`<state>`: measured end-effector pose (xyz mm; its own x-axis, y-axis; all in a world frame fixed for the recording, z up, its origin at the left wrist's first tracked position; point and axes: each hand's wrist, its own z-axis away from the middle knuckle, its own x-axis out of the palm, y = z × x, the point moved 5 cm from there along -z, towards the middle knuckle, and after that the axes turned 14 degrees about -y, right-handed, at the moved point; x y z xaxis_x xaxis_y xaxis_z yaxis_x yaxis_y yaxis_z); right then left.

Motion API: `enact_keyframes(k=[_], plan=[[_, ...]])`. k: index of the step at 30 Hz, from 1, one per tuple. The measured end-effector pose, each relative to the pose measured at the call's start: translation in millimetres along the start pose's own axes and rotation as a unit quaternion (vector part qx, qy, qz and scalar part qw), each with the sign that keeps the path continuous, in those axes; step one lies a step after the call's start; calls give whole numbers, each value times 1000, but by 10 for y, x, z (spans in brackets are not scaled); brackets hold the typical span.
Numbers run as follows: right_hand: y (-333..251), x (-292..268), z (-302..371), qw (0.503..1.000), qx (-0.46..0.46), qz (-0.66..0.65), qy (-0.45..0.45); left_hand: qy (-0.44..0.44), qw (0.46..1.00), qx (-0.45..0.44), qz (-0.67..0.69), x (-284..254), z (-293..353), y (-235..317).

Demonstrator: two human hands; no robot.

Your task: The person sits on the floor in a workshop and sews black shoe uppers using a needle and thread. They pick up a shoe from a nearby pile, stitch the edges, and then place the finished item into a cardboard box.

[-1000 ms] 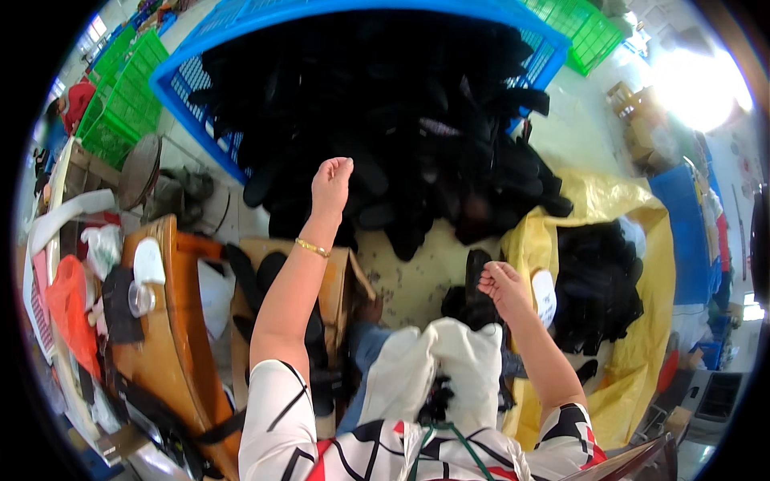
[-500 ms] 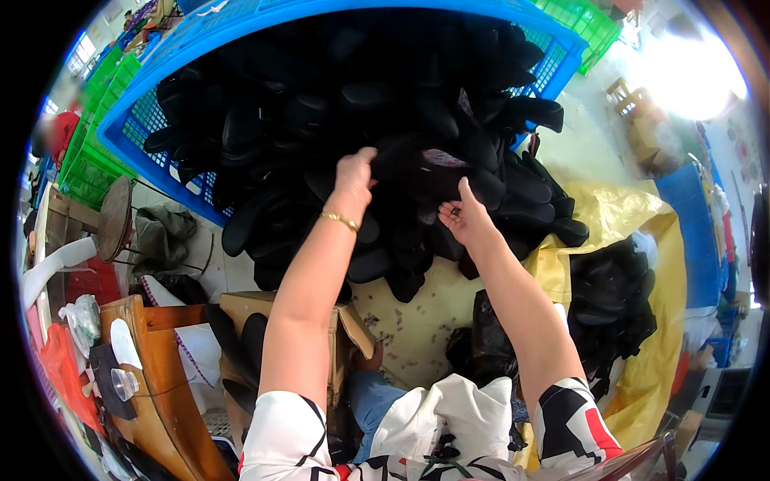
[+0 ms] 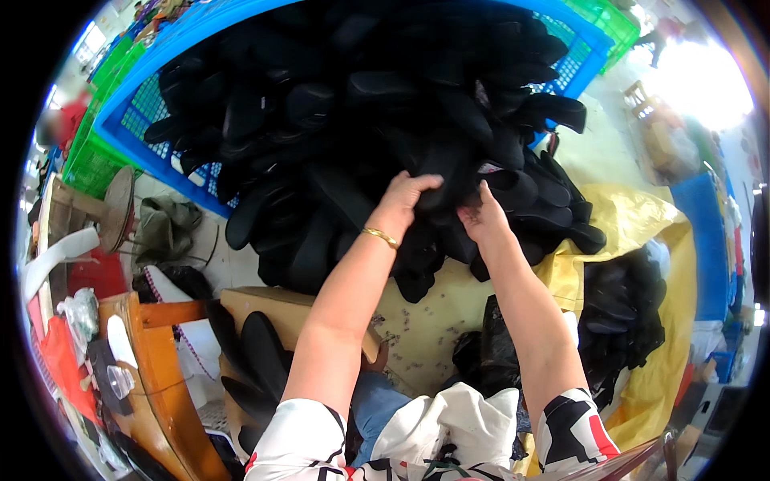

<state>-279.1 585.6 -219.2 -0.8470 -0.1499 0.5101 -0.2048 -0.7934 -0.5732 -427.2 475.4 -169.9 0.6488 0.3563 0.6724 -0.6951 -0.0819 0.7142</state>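
Observation:
A large heap of black shoe-shaped fabric pieces [image 3: 337, 192] fills the blue crate and spills over its near side. My left hand [image 3: 405, 198] is closed on the near end of one black shoe-shaped piece [image 3: 449, 160], its thumb lying across the top. At the right side of that piece, my right hand [image 3: 486, 215] grips with the thumb up and the fingers curled, partly lost against the black cloth. A patch of patterned lining shows just above my right hand. Dark cloth makes the piece's outline hard to separate from the heap.
The blue crate [image 3: 120, 120] has mesh walls. At the right, a yellow sack [image 3: 674, 264] holds more black pieces. A cardboard box [image 3: 269, 309] and a wooden chair [image 3: 172, 381] stand at the lower left. Green crates [image 3: 96, 164] are behind, beside a round stool [image 3: 119, 208].
My left hand has moved right and slightly down, closer to my right hand. My right hand has shifted a little right, its fingers now against the piece. The view has shifted slightly.

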Motion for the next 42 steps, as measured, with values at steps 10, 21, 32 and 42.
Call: enact_keyframes(k=[10, 21, 32, 42], plan=[[429, -316, 989, 983, -92, 13, -160, -8, 993, 111, -36, 146, 1441, -336], [428, 301, 828, 806, -159, 540, -180, 291, 952, 89, -2, -795, 1123, 92], [457, -430, 1790, 914, -50, 349, -201, 151, 988, 0, 34, -616, 1454, 51], [405, -917, 3145, 947, -41, 216, -234, 126, 987, 103, 8, 762, 3812, -69]])
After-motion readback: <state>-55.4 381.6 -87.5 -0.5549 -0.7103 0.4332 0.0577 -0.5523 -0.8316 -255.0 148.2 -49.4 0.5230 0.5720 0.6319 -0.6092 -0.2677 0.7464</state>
